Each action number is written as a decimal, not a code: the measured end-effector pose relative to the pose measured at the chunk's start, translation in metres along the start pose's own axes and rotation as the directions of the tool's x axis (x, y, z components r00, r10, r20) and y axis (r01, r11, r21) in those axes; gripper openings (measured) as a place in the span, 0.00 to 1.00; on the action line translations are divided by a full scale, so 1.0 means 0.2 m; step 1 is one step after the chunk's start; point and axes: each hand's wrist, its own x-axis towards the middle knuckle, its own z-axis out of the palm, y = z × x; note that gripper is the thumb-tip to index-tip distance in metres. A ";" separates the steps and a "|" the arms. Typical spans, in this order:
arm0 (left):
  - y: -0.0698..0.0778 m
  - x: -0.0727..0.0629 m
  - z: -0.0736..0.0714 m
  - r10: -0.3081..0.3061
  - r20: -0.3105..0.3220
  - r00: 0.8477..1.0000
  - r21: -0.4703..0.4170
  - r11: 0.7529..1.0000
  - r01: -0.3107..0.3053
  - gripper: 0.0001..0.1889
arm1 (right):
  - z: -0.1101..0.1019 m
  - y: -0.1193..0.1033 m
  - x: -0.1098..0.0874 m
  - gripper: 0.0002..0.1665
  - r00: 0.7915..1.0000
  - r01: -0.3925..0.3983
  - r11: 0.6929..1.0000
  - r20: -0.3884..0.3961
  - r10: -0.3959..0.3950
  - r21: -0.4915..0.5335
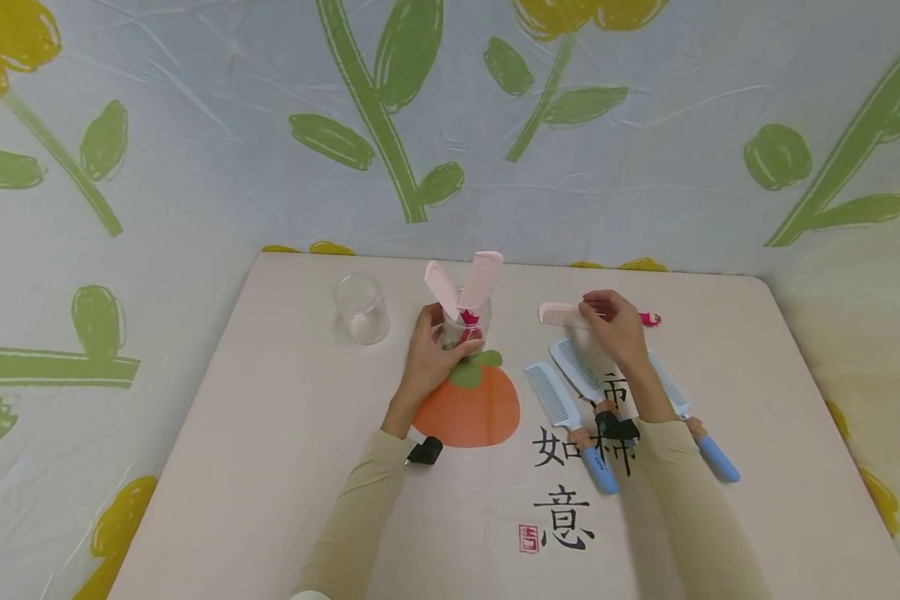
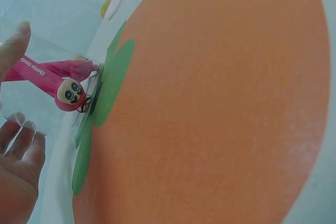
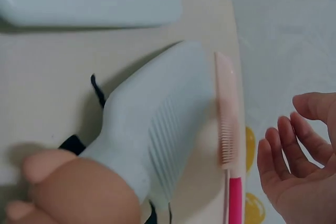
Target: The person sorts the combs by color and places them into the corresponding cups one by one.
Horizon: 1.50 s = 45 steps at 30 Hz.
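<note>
My left hand (image 1: 424, 358) grips a clear glass jar (image 1: 484, 317), thumb on one side and fingers on the other. Two pink combs stand in it, a left comb (image 1: 441, 286) and a right comb (image 1: 482, 279), teeth ends up and leaning apart. Their dark pink handles (image 2: 39, 74) with a small cartoon face show through the glass in the left wrist view. Another pink comb (image 3: 227, 114) lies flat near the table's back. Over its middle hovers my right hand (image 1: 617, 329), fingers loosely bent and holding nothing in the right wrist view.
Left of the jar stands a second clear glass (image 1: 363, 310). Blue combs lie on the right: a front comb (image 1: 553, 396), a middle comb (image 1: 577, 371) and one beyond the right forearm, its handle (image 1: 718, 458) showing. A floral curtain (image 1: 450, 125) rises behind the table.
</note>
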 end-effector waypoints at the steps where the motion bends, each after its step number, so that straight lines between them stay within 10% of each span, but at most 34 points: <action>1: 0.00 0.00 0.00 0.001 0.000 1.000 -0.005 1.000 -0.001 0.39 | 0.00 0.01 0.00 0.22 1.000 -0.014 1.000 -0.002 0.014 -0.001; 11: 0.00 -0.01 0.00 0.002 -0.003 1.000 -0.041 0.999 -0.002 0.41 | -0.02 0.12 0.02 0.21 0.997 -0.078 0.994 -0.025 0.076 -0.075; 27: 0.02 0.00 0.00 -0.017 0.006 1.000 0.002 1.000 0.017 0.41 | -0.09 0.17 0.06 0.18 0.999 0.028 0.980 0.021 -0.024 -0.196; 40: 0.02 -0.01 0.00 -0.025 -0.002 1.000 -0.017 1.000 0.024 0.40 | -0.04 0.15 0.11 0.13 0.981 0.194 0.868 0.072 -0.181 -0.457; 45: 0.02 -0.01 0.00 -0.028 0.000 1.000 0.009 1.000 0.028 0.40 | -0.06 0.12 0.10 0.13 0.986 0.165 0.876 0.107 -0.130 -0.453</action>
